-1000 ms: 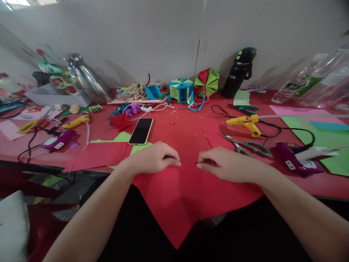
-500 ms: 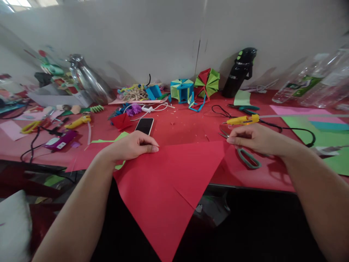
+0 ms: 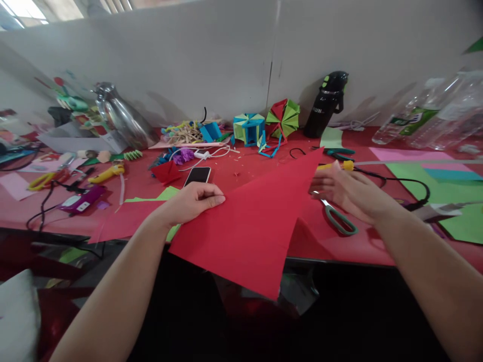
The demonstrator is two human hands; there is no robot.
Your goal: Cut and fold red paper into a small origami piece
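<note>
A large sheet of red paper point(image 3: 245, 226) is folded into a rough triangle and tilts over the table's front edge. My left hand point(image 3: 196, 201) pinches its upper left edge between thumb and fingers. Just right of the sheet's raised corner, my right hand point(image 3: 350, 193) is open, thumb and fingers apart and somewhat blurred, with nothing visibly gripped. Below that hand lie scissors point(image 3: 341, 221) with grey-green handles. Partly covered by the right hand is a yellow glue gun point(image 3: 347, 165). A phone point(image 3: 198, 174) rests behind my left hand.
Paper models point(image 3: 249, 128), a black bottle point(image 3: 326, 103) and a steel jug point(image 3: 121, 113) stand along the wall. Plastic bottles point(image 3: 411, 115) and green sheets point(image 3: 407, 181) are at right. Another glue gun point(image 3: 105, 174) and a purple device point(image 3: 83, 199) with cables lie left.
My right hand has let go of the paper's right corner and opened. That corner now points up, and the lower tip has swung up and to the right. My left hand keeps its pinch.
</note>
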